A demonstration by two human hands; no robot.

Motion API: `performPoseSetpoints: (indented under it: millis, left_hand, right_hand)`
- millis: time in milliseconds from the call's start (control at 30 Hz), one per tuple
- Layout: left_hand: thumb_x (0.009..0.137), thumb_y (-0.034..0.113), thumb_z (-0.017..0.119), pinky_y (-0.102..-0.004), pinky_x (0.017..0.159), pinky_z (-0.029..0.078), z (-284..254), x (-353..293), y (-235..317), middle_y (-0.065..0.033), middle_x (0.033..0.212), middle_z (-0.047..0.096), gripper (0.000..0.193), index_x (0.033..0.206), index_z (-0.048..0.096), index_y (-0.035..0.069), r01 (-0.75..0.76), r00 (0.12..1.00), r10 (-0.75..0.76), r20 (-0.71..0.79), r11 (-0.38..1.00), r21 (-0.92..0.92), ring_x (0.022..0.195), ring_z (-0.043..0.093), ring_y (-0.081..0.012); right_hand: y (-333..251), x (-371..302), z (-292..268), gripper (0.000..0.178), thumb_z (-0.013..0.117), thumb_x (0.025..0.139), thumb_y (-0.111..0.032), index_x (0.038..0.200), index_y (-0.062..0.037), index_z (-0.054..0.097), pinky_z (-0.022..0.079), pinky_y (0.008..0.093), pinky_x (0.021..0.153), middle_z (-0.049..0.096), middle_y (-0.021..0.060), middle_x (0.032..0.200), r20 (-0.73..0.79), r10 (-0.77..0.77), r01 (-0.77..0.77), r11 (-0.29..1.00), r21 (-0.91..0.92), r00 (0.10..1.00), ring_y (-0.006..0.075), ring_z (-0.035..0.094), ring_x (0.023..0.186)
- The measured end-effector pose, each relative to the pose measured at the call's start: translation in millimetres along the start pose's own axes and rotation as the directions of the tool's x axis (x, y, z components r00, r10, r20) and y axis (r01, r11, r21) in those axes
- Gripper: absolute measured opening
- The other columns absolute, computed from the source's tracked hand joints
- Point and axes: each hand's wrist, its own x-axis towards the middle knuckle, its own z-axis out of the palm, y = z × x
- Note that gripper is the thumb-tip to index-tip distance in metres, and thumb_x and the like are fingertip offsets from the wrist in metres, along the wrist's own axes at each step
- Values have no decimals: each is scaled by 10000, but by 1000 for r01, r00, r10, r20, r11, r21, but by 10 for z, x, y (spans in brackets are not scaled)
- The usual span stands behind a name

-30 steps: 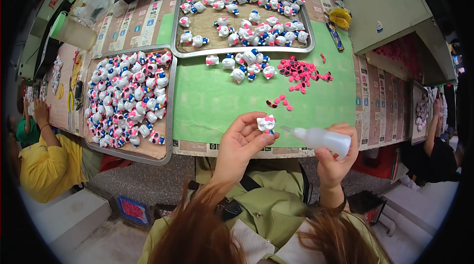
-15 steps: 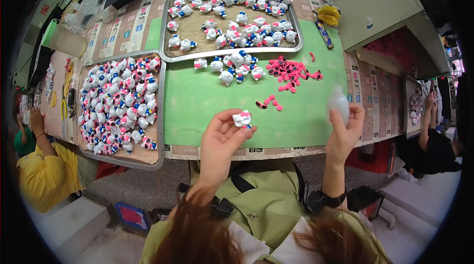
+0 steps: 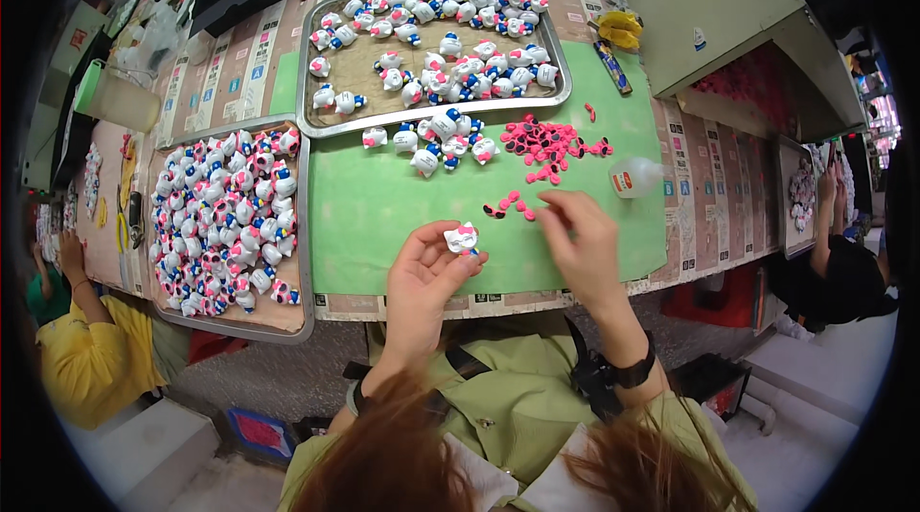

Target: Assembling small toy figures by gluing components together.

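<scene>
Small white cat-shaped plastic figurine (image 3: 462, 239), pinched upright between thumb and curled fingertips of left hand (image 3: 422, 287), held just above near edge of green work mat (image 3: 383, 215). Right hand (image 3: 580, 249) just beside it to the right, empty, fingers loosely bent and part open, thumb and forefinger tips reaching down toward a few loose pink bow-shaped pieces (image 3: 508, 207) on the mat. Beyond those, larger heap of pink bows (image 3: 546, 140), and near it a small translucent squeeze bottle with red label (image 3: 634, 177), lying on its side, apart from both hands.

Further back, loose cluster of white figurines with blue and pink parts (image 3: 436, 143) on the mat, touching front rim of metal tray (image 3: 316, 91) that holds many more of the same. To the left, second metal tray (image 3: 297, 225) packed tight with figurines showing pink bows, probably the finished lot. Judging by this, work roughly midway: one tray full, back tray and loose cluster waiting.

At far left, another person in yellow shirt (image 3: 91, 359); at far right, another seated person's arm (image 3: 829, 225).
</scene>
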Motion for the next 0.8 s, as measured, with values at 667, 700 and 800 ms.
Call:
performPoseSetpoints:
  millis: [667, 700, 800]
  left_hand:
    - [785, -35, 517, -244, 758, 457, 127, -48, -82, -82, 1021, 499, 311, 1076, 410, -6, 217, 934, -175, 313, 970, -106, 905, 542, -147]
    - [785, -34, 518, -244, 763, 456, 127, -52, -78, -82, 1026, 498, 316, 1081, 408, -6, 228, 931, -185, 313, 968, -106, 910, 539, -144]
    - [785, -30, 520, -243, 779, 452, 144, -68, -46, -82, 1037, 498, 329, 1092, 405, -6, 235, 933, -199, 299, 968, -90, 922, 528, -134]
  right_hand:
    - [-133, -214, 123, 178, 570, 633, 93, 779, -8, 585, 451, 299, 653, 585, 99, 812, -40, -153, 158, 959, 236, 987, 225, 562, 769]
    - [-137, -214, 127, 181, 569, 631, 95, 778, -9, 586, 450, 298, 652, 585, 98, 812, -49, -169, 176, 961, 215, 984, 224, 561, 768]
    - [-119, -245, 107, 195, 570, 629, 102, 790, -6, 589, 449, 296, 651, 585, 97, 809, -13, -60, 61, 936, 347, 998, 229, 560, 763]
